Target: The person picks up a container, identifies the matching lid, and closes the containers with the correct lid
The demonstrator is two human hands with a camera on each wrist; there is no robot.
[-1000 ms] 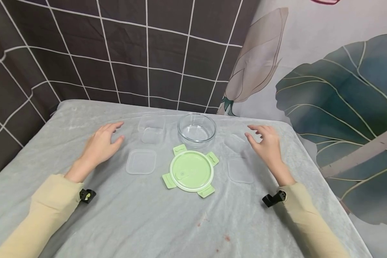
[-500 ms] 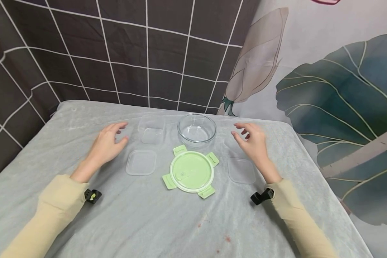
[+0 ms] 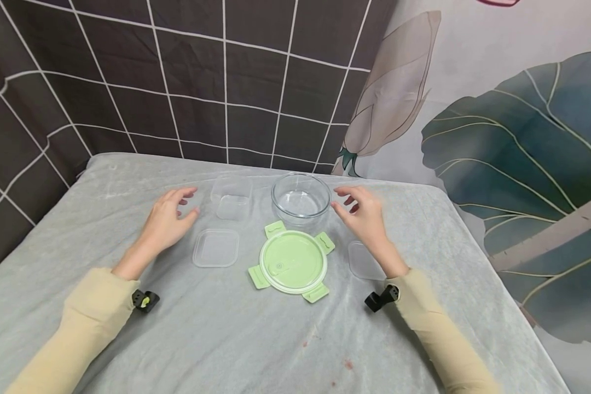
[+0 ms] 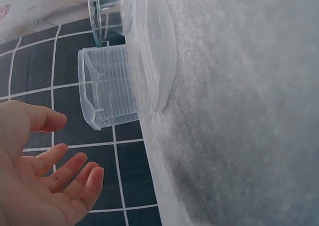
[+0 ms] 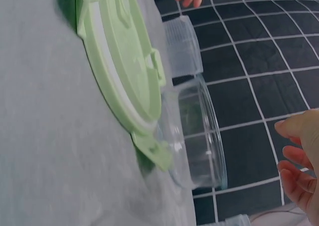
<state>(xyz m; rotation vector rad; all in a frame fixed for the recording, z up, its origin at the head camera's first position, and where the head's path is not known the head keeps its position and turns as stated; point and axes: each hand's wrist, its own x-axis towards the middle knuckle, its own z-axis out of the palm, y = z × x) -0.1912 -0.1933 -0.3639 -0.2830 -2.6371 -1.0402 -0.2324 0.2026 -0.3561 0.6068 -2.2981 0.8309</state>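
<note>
A round clear glass bowl (image 3: 300, 212) stands near the back of the table, with my right hand (image 3: 364, 216) just right of its rim. That hand's fingers are loosely bent around nothing; the right wrist view shows a gap to the bowl (image 5: 202, 141). My left hand (image 3: 164, 221) hovers left of a clear square plastic container (image 3: 232, 200), fingers relaxed and apart from it. A clear square lid (image 3: 215, 248) lies in front of that container. In front of the bowl is a round green lid (image 3: 293, 260) with its side flaps spread out.
Another clear square lid (image 3: 364, 260) lies at right, partly under my right forearm in the head view. A second clear plastic container (image 5: 237, 221) shows only its edge in the right wrist view. Behind the grey-covered table (image 3: 256, 339) hangs a dark gridded cloth (image 3: 192, 71).
My right hand has moved left, from beside the right-hand plastic container to the glass bowl's rim, now covering that container. My left hand has drifted slightly right. The objects have stayed put.
</note>
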